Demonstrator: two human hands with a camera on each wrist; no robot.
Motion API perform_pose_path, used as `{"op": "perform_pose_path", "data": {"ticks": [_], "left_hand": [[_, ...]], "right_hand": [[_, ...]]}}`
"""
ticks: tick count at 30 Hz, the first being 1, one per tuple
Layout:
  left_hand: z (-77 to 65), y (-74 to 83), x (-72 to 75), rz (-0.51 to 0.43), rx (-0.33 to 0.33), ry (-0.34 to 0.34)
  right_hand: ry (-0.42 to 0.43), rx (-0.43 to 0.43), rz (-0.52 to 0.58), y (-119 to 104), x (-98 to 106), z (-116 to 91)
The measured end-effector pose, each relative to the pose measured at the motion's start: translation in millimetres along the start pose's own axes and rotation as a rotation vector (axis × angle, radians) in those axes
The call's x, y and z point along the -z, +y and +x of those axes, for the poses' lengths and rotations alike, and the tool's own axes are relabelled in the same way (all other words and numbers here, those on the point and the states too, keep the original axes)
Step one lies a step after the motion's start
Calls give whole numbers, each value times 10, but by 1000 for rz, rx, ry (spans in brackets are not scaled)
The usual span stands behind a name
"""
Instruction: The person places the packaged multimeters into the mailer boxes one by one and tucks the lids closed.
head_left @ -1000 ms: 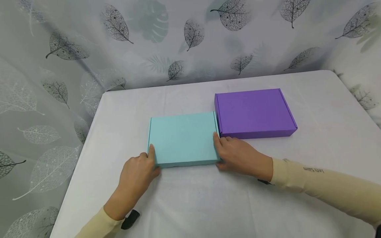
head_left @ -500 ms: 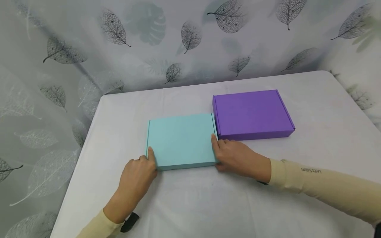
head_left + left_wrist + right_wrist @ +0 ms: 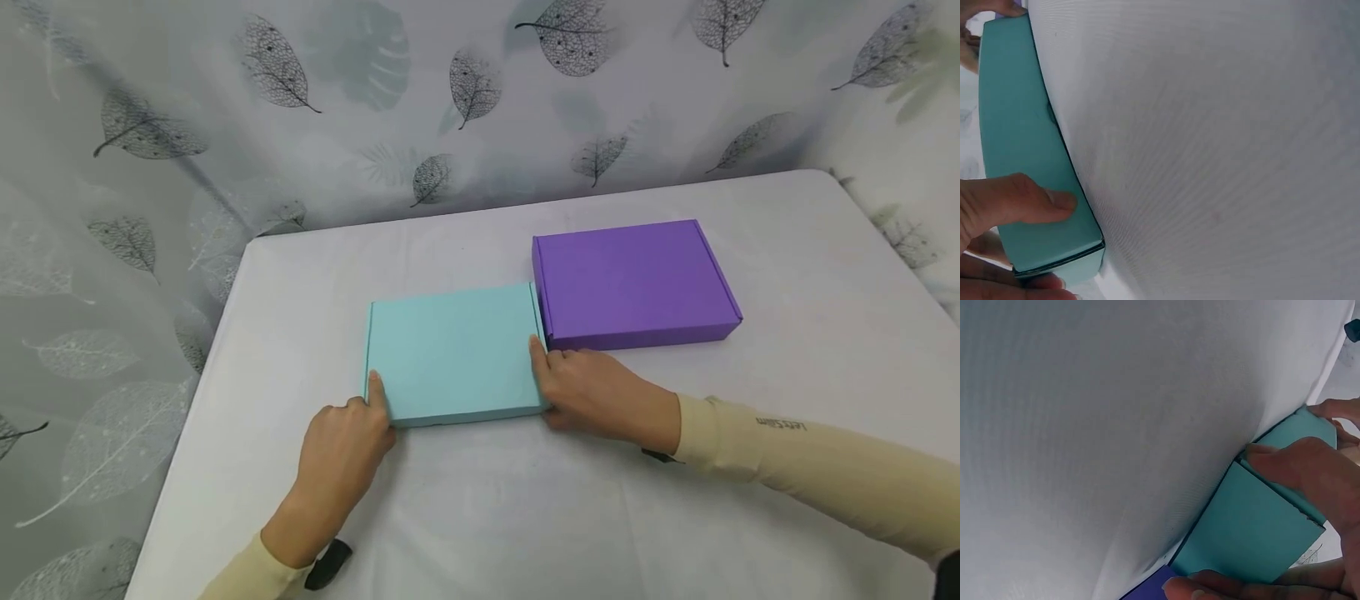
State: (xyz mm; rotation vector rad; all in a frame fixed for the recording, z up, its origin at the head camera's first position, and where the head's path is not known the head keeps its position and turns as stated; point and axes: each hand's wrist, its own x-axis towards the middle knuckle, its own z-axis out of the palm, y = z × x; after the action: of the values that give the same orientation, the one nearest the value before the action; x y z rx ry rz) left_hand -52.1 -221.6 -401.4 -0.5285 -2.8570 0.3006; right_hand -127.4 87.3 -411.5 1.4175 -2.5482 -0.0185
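A flat turquoise box (image 3: pixel 453 354) with its lid down lies on the white-covered table. My left hand (image 3: pixel 347 446) grips its near left corner, index finger along the top edge; in the left wrist view the thumb (image 3: pixel 1035 203) presses the box's front side and other fingers curl at the end. At the near right corner my right hand (image 3: pixel 596 392) grips the box, index finger on the lid. The right wrist view shows that thumb (image 3: pixel 1285 462) on the front side and fingertips (image 3: pixel 1210 584) at the end, beside the purple box.
A purple box (image 3: pixel 637 283), also closed, lies behind and to the right, its left side right at the turquoise box's right end. The white tablecloth (image 3: pixel 487 517) covers the table. Leaf-patterned curtains (image 3: pixel 517 100) hang behind it and along both sides.
The view has shifted slightly. Both hands keep their grip on the turquoise box, and the boxes stay in nearly the same places relative to each other.
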Motion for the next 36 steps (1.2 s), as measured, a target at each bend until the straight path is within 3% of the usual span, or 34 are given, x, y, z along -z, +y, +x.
{"op": "perform_pose_path", "data": {"ticks": [22,36], "left_hand": [[-34,-13,-6,-12,-13,48],[-54,20,5,-106,66,75]], "right_hand": [[-25,-32,6,-54,15,-15],[-4,-69,41,-13,2,-3]]}}
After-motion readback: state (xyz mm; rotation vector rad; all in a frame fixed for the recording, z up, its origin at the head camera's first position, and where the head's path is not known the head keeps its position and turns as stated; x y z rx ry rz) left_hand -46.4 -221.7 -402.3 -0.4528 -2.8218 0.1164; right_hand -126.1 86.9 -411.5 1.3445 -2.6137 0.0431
